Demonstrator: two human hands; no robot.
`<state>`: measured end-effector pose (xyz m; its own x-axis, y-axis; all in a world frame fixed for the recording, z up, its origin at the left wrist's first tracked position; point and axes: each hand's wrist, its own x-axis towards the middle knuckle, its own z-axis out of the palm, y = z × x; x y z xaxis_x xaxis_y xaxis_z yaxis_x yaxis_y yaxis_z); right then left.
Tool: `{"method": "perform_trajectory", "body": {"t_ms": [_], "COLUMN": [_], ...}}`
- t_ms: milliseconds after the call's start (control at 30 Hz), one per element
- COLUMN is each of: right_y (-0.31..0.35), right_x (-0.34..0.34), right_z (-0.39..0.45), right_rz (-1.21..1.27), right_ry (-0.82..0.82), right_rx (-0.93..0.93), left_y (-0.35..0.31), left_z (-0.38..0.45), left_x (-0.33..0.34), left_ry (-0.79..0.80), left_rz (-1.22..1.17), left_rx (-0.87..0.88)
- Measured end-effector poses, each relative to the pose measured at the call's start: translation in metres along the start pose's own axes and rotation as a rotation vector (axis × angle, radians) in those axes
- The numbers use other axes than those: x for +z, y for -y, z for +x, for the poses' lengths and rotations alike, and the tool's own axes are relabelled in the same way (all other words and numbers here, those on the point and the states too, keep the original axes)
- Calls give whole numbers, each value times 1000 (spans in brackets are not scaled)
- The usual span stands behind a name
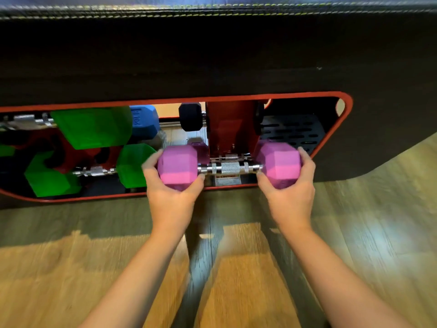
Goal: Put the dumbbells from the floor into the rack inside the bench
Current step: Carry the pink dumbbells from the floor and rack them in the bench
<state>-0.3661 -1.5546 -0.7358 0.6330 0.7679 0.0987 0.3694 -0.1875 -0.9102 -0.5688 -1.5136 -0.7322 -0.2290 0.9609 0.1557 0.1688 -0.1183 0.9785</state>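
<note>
The person is holding a pink dumbbell [229,167] level in front of the bench [212,67], at the lower rim of its red-edged opening [331,138]. The left hand [173,185] is cupping the left pink head from below, its fingers [151,159] curled up round the outer face. The right hand [287,188] is doing the same at the right head, its fingers wrapped over the far end. Both hands are grasping the weight by its heads, so the knurled chrome handle [230,168] is lying bare between them.

To do this step well, the person should probably be keeping the bar level and parallel to the opening, easing it inward toward 12 o'clock. The handle looks aimed to settle on the red rack support [233,129] just behind it. A second pink dumbbell seems to be sitting there already, though blur makes that hard to confirm. Fingers at the outer ends could be pinched against the rim or neighbouring weights, so releasing only once the weight is borne seems wise.

At 9 o'clock from the held weight, green dumbbells [94,126] are sitting racked. A blue dumbbell [143,121] and a black dumbbell [190,117] are lying toward 11 o'clock. At 2 o'clock a slotted black plate [293,131] is showing inside the opening.

Wood-plank floor [354,233] is stretching from the bench toward 6 o'clock, with shadows falling across it.
</note>
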Motion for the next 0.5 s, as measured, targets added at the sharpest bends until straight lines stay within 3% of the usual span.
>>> {"method": "perform_trajectory", "body": {"t_ms": [200, 500], "right_y": [38, 53], "right_x": [-6, 1], "right_z": [24, 57], "right_rz": [78, 81], "right_ry": [-70, -61], "right_rx": [-122, -126], "left_y": [-34, -37], "left_z": [31, 65], "left_x": [5, 25], "left_ry": [-30, -89], "left_rz": [35, 85], "left_rx": [90, 89]}}
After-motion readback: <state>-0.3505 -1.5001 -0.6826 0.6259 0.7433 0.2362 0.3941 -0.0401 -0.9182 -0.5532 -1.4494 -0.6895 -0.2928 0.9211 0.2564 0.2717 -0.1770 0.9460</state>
